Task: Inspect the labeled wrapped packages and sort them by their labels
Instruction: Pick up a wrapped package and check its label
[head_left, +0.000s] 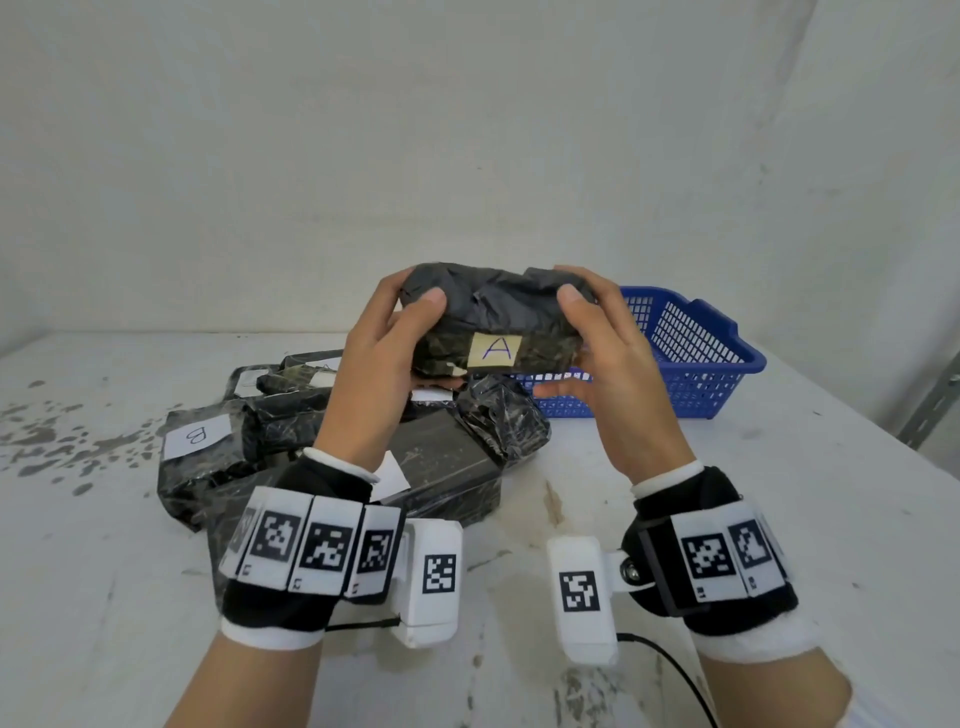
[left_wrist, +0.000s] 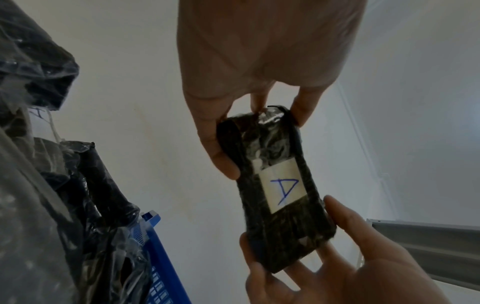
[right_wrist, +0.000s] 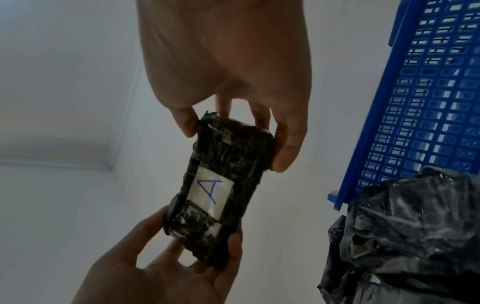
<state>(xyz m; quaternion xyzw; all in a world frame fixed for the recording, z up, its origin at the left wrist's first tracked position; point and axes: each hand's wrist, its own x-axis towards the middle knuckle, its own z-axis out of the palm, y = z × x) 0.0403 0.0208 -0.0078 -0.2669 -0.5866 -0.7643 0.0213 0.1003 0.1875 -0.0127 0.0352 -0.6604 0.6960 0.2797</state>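
Both hands hold up one black wrapped package (head_left: 493, 306) above the table, its cream label marked "A" (head_left: 496, 349) facing me. My left hand (head_left: 415, 340) grips the package's left end, thumb on top and fingers underneath. Around the right end my right hand (head_left: 574, 343) curls the same way. The left wrist view shows the package (left_wrist: 275, 216) between the left hand (left_wrist: 259, 133) and the right hand (left_wrist: 293, 232). In the right wrist view the label (right_wrist: 210, 192) reads "A", with the right hand (right_wrist: 236, 142) above it and the left hand (right_wrist: 197, 234) below.
A pile of black wrapped packages (head_left: 447, 467) lies on the white table (head_left: 753, 545) below my hands; one carries a "B" label (head_left: 197, 436). A blue plastic basket (head_left: 696, 358) stands at the back right. A wall closes the far side.
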